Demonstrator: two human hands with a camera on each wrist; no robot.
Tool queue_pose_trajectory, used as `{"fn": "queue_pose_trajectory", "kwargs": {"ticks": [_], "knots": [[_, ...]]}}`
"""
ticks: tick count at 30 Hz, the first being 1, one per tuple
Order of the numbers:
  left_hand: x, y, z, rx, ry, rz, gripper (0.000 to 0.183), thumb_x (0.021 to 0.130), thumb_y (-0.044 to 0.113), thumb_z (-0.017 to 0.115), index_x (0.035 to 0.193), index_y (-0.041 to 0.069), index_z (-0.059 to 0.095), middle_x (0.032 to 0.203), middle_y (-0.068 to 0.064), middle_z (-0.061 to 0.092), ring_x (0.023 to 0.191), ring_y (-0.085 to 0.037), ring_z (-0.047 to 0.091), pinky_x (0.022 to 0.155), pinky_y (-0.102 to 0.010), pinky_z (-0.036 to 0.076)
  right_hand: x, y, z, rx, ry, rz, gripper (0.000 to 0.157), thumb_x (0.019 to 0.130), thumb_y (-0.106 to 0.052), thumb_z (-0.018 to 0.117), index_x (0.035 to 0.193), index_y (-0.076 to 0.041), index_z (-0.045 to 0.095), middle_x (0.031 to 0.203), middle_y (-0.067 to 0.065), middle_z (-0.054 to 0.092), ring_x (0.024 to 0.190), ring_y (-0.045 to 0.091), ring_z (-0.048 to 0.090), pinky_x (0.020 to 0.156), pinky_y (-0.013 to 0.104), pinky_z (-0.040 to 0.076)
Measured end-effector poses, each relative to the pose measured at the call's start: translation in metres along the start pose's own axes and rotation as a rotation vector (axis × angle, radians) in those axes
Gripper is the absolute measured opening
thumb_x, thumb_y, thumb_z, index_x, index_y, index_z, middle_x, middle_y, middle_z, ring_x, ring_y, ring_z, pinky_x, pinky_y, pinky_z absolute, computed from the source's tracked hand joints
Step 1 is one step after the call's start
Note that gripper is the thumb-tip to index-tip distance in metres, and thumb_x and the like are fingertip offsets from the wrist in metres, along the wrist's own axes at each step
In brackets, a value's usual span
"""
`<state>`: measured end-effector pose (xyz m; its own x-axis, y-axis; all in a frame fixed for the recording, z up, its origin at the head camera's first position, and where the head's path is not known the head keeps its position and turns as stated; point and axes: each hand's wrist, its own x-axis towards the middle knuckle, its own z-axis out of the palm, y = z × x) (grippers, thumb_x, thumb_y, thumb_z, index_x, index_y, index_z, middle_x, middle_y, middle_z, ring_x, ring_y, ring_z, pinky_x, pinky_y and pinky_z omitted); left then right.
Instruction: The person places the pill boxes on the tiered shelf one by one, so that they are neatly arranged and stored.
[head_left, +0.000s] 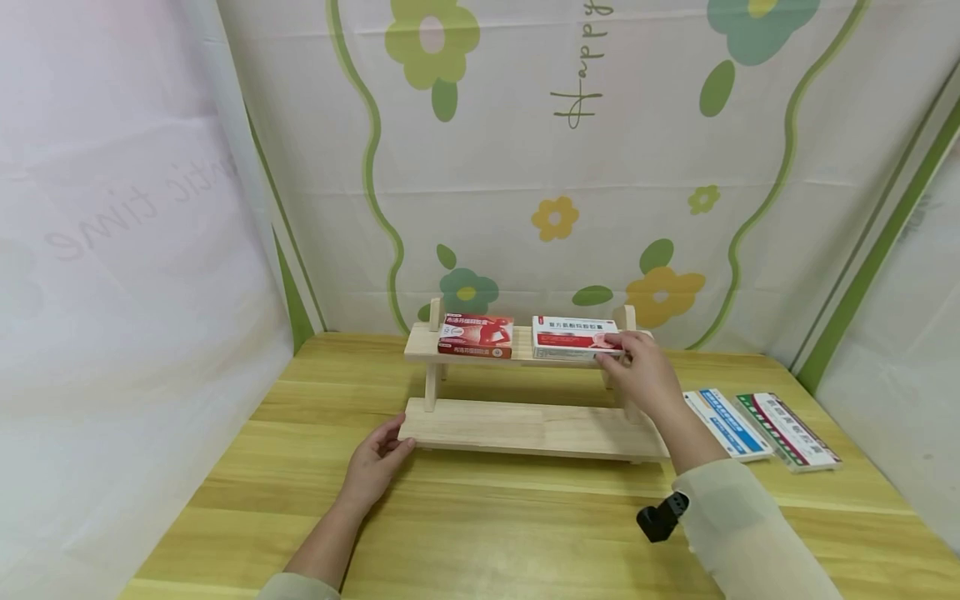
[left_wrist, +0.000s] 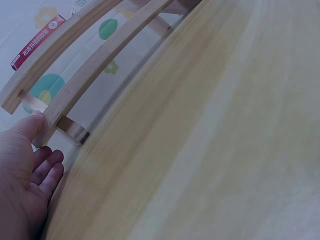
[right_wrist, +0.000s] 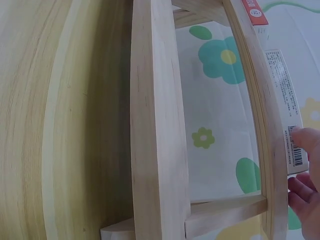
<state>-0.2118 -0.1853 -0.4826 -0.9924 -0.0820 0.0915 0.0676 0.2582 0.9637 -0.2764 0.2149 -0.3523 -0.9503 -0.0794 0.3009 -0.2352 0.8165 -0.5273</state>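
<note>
A two-tier wooden display rack (head_left: pixel 517 429) stands on the table. On its upper tier, toward the right, lies a white and red medicine box (head_left: pixel 562 327). My right hand (head_left: pixel 651 377) grips that box by its right end, with the thumb on the front side (right_wrist: pixel 287 115) in the right wrist view. Left of it on the same tier rests a red medicine box (head_left: pixel 476 335), apart from the white one. My left hand (head_left: pixel 371 468) holds the left end of the lower tier, its thumb (left_wrist: pixel 32 125) against the board's end in the left wrist view.
Two more medicine boxes lie on the table right of the rack: a blue and white one (head_left: pixel 726 423) and a green, white and maroon one (head_left: pixel 789 432). Behind the rack hangs a flowered cloth (head_left: pixel 495 167); cloth walls flank the wooden table (head_left: pixel 480 525).
</note>
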Motion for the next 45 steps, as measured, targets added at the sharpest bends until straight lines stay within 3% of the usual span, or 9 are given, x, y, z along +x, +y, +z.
{"fn": "queue_pose_trajectory", "kwargs": {"ticks": [8,13,20,34,45], "knots": [[0.0,-0.002,0.0,0.003,0.004,0.009,0.054,0.093,0.018,0.069,0.141,0.003,0.05,0.135,-0.021,0.058,0.106,-0.015,0.059,0.085,-0.013,0.048,-0.009,0.008,-0.011,0.048,-0.001,0.051,0.062,0.096,-0.046,0.059,0.142,-0.006,0.048,0.148,0.025,0.039,0.132,0.049,0.042,0.105,0.065,0.037],[0.001,-0.003,-0.001,0.0,0.005,0.011,0.054,0.093,0.019,0.068,0.141,0.003,0.05,0.135,-0.021,0.058,0.105,-0.014,0.06,0.085,-0.014,0.048,-0.016,0.022,-0.016,0.025,0.023,0.066,0.067,0.095,-0.05,0.058,0.142,-0.004,0.048,0.149,0.027,0.038,0.136,0.05,0.035,0.105,0.068,0.034],[0.001,-0.002,-0.001,-0.008,0.003,-0.001,0.054,0.093,0.019,0.068,0.142,0.003,0.05,0.135,-0.02,0.058,0.107,-0.018,0.06,0.085,-0.013,0.048,-0.028,0.044,-0.025,-0.014,0.047,0.096,0.072,0.095,-0.057,0.053,0.143,-0.004,0.046,0.149,0.027,0.038,0.133,0.052,0.035,0.102,0.07,0.033],[0.002,-0.001,0.0,0.009,-0.001,0.002,0.054,0.094,0.019,0.068,0.142,0.003,0.049,0.138,-0.02,0.056,0.112,-0.022,0.059,0.086,-0.011,0.047,-0.063,0.1,-0.042,-0.051,0.074,0.147,0.069,0.099,-0.05,0.051,0.142,0.004,0.044,0.146,0.035,0.037,0.13,0.059,0.031,0.098,0.074,0.029],[0.002,0.0,0.0,-0.001,0.0,0.007,0.052,0.094,0.016,0.067,0.141,0.004,0.05,0.135,-0.019,0.058,0.108,-0.018,0.059,0.086,-0.011,0.047,-0.087,0.139,-0.037,-0.078,0.045,0.235,0.072,0.099,-0.048,0.052,0.141,0.009,0.041,0.141,0.043,0.032,0.127,0.063,0.027,0.095,0.076,0.028]]}}
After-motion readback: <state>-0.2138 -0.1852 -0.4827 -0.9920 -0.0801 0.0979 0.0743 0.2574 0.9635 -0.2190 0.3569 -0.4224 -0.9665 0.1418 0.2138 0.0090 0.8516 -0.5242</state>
